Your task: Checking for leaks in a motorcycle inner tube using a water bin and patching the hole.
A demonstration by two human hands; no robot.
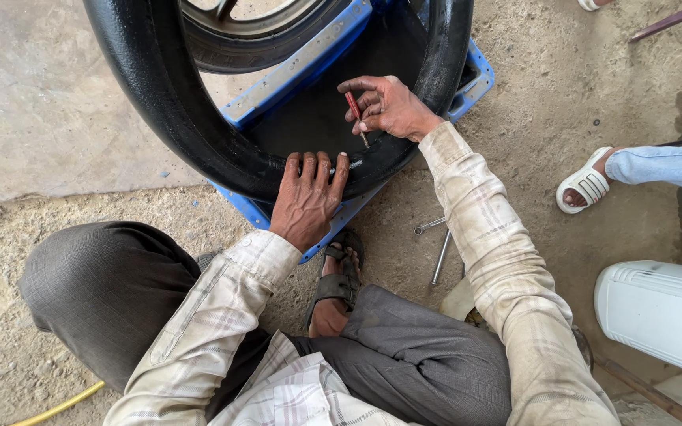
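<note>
My left hand (306,197) lay flat, fingers open, on the black tyre (159,102), while my right hand (388,106) just beside it pinched a red-handled tool (355,114).

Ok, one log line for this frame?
left hand: pressing on black tyre | right hand: holding red-handled tool, tip at tyre | blue tray under tyre

We see a black tyre (167,102) over a blue tray (309,59), a red-handled tool (354,108), pale plaid shirt sleeves (483,237), grey checked trousers (112,292), a yellow hose (61,406), a white sandal (586,183) beside light blue jeans (665,164), and a white plastic container (661,312).
</note>
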